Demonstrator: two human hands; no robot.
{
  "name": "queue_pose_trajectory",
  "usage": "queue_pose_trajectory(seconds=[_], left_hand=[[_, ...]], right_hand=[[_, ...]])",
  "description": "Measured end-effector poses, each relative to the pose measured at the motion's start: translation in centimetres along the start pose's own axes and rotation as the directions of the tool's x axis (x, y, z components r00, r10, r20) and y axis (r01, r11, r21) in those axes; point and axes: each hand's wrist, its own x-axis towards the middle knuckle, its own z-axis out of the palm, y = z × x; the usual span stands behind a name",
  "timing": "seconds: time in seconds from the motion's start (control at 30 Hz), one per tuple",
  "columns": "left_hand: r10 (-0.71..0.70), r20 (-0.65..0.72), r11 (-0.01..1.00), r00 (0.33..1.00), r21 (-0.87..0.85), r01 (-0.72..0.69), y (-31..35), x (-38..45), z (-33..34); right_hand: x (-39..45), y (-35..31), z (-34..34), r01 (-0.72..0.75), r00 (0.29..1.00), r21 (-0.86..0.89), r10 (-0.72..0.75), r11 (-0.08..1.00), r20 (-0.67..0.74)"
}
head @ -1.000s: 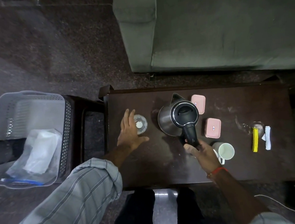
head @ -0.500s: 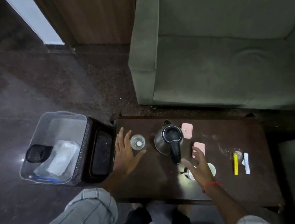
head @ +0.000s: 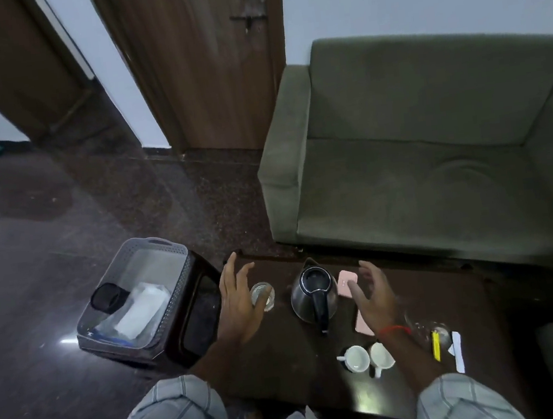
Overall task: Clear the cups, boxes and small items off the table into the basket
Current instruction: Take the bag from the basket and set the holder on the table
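Dark wooden table (head: 285,363) in front of a green sofa (head: 416,145). Grey perforated basket (head: 142,250) sits on a dark stool (head: 195,325) just left of the table; inside it, a black round item (head: 107,296) and a clear bag holding something white (head: 138,311).

Left hand (head: 239,303) at the table's far left end, fingers spread and relaxed, thumb lying across a small clear glass (head: 262,296). Whether it grips the glass or only touches it, cannot tell.

Steel kettle (head: 314,293) with black lid and handle stands mid-table. Right hand (head: 373,296) hovers to its right, fingers splayed apart, holding nothing; it is over two pink boxes: far pink box (head: 345,282) and near pink box (head: 362,323), both partly covered.

Near edge: two white cups (head: 367,357) side by side. Further right, a clear glass item (head: 423,328), a yellow stick (head: 436,346) and a white paper strip (head: 457,350).
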Motion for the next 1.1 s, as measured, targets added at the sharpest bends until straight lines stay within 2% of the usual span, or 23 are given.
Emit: queue_pose_trajectory(seconds=[0.2,0.3,0.43,0.53,0.73,0.93,1.1], left_hand=[[-0.016,-0.171,1.000,0.985,0.022,0.020,0.1,-1.5,-1.1],[-0.082,-0.206,0.992,0.975,0.076,0.099,0.3,-2.2,-1.9],[-0.304,-0.115,0.941,0.946,0.120,0.317,-0.1,-4.0,-2.9],[-0.393,-0.097,0.903,0.914,0.145,0.404,-1.1,-5.8,-3.4],[-0.438,-0.180,0.878,0.881,0.124,0.462,-3.1,-8.9,-5.3],[-0.524,-0.181,0.842,0.832,0.037,0.538,-5.9,-9.4,-7.9],[-0.528,-0.218,0.846,0.821,-0.051,0.531,-9.5,-8.0,-10.6]], right_hand=[[0.8,-1.6,0.1,0.261,0.963,-0.155,-0.245,0.953,0.111],[1.5,-2.1,0.9,0.347,0.935,-0.227,-0.318,0.910,0.154],[2.2,-2.6,1.8,0.376,0.919,-0.237,-0.327,0.896,0.222],[2.4,-2.9,2.6,0.418,0.887,-0.214,-0.345,0.883,0.307],[1.6,-4.2,4.9,0.465,0.836,-0.153,-0.376,0.872,0.399],[0.2,-6.7,8.4,0.489,0.791,-0.059,-0.415,0.870,0.449],[-0.7,-8.2,12.1,0.421,0.813,-0.014,-0.371,0.907,0.449]])
